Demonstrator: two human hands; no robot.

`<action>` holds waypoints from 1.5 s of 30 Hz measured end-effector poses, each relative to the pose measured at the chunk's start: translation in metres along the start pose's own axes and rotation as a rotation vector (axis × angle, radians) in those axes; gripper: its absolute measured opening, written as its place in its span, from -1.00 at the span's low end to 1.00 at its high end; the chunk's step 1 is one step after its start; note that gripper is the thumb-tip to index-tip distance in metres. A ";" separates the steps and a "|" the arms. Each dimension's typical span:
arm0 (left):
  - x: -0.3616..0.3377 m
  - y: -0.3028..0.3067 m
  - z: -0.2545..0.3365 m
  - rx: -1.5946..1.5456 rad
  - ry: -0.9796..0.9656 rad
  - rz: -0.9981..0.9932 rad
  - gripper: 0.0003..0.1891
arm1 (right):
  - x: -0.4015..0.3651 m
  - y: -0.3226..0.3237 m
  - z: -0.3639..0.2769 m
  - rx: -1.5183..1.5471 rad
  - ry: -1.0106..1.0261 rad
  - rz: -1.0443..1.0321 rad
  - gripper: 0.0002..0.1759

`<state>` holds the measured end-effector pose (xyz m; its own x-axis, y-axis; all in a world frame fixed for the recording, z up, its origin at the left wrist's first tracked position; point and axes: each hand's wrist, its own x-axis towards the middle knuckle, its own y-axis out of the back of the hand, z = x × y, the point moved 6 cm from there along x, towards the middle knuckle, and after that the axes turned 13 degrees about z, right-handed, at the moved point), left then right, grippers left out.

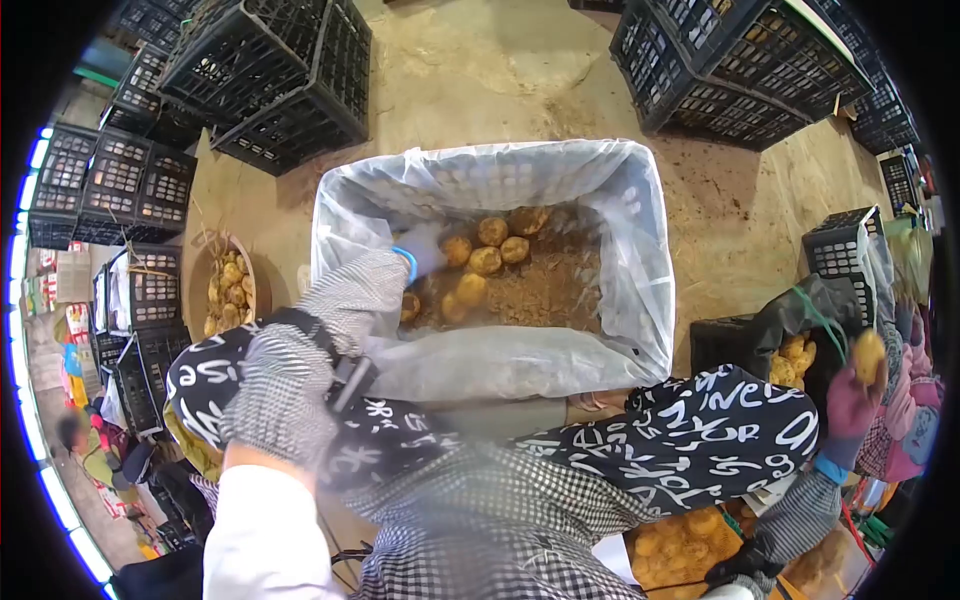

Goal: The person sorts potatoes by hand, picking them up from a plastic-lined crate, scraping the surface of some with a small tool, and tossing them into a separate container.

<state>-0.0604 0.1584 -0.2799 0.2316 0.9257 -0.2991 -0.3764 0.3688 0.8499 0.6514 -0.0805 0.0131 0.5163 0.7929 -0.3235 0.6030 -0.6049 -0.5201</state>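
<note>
- Earthen floor: bare brown ground that carries everything else.
- Black crates: empty lattice crates stacked at upper left and upper right, well apart from both hands.
- Lined crate: a crate lined with pale plastic sheeting, directly ahead of the person's knees. Its bottom holds brown loose litter.
- Round basket: stands just left of the lined crate, filled with yellow-brown produce.
- Crate produce: about eight round yellow-brown pieces clustered in the far-left part of the lined crate.
- Left hand: pale glove with a blue cuff, reaching into the lined crate beside the cluster. It is blurred, so its grip cannot be told.
- Right hand: dark pink glove, raised at the far right, fingers closed around the held piece.
- Held piece: one round yellow-brown piece, well apart from the lined crate.
</note>
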 end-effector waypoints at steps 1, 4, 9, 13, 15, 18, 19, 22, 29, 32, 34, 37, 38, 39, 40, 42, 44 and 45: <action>0.006 -0.026 -0.001 0.060 0.023 -0.028 -0.31 | -0.005 0.049 -0.015 0.037 -0.006 0.199 -0.62; 0.027 -0.106 -0.034 0.230 -0.167 0.213 -0.25 | -0.025 0.137 -0.037 0.017 0.066 0.593 -0.59; 0.033 -0.087 -0.029 -0.246 0.129 0.118 -0.04 | -0.045 -0.052 -0.010 -0.150 0.089 -0.207 -0.43; -0.019 0.040 0.090 -0.565 -0.069 0.172 -0.11 | -0.054 -0.221 0.112 -0.455 0.179 -0.306 -0.45; -0.057 0.101 0.154 -0.711 -0.159 0.075 -0.15 | -0.058 -0.265 0.190 -0.453 -0.057 -0.401 -0.47; -0.109 0.155 0.211 -0.724 -0.372 0.146 -0.20 | -0.094 -0.297 0.293 -0.610 -0.527 -0.370 -0.45; -0.123 0.161 0.221 -0.765 -0.461 0.198 -0.19 | -0.111 -0.306 0.311 -0.457 -0.673 -0.464 -0.44; -0.157 0.167 0.233 -0.855 -0.524 0.294 -0.15 | -0.138 -0.321 0.314 -0.316 -0.706 -0.588 -0.42; -0.174 0.162 0.219 -0.551 -0.227 0.384 -0.22 | -0.149 -0.330 0.321 -0.335 -0.470 -0.580 -0.41; -0.166 0.151 0.210 -0.530 -0.279 0.351 -0.30 | -0.146 -0.324 0.331 -0.449 -0.450 -0.650 -0.33; -0.165 0.157 0.211 -0.623 -0.168 0.206 -0.35 | -0.144 -0.324 0.335 -0.488 -0.429 -0.707 -0.28; -0.164 0.152 0.205 -0.648 -0.250 0.247 -0.36 | -0.146 -0.318 0.340 -0.501 -0.386 -0.753 -0.26; -0.164 0.150 0.204 -0.651 -0.240 0.226 -0.39 | -0.145 -0.314 0.342 -0.520 -0.364 -0.773 -0.25; -0.164 0.148 0.203 -0.653 -0.231 0.207 -0.42 | -0.145 -0.313 0.342 -0.538 -0.339 -0.794 -0.24; -0.164 0.147 0.202 -0.655 -0.223 0.188 -0.44 | -0.146 -0.313 0.343 -0.543 -0.354 -0.782 -0.22; -0.161 0.144 0.196 -0.685 -0.171 0.147 -0.50 | -0.150 -0.315 0.344 -0.549 -0.381 -0.756 -0.19; -0.161 0.139 0.191 -0.785 -0.106 0.106 -0.56 | -0.149 -0.315 0.342 -0.619 -0.382 -0.775 -0.16; -0.161 0.137 0.190 -0.871 -0.066 0.085 -0.58 | -0.150 -0.314 0.342 -0.653 -0.382 -0.781 -0.14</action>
<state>0.0211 0.0441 -0.0330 0.2127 0.9563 -0.2008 -0.9395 0.2567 0.2270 0.1770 0.0158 -0.0458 -0.3051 0.8780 -0.3688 0.9481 0.2434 -0.2047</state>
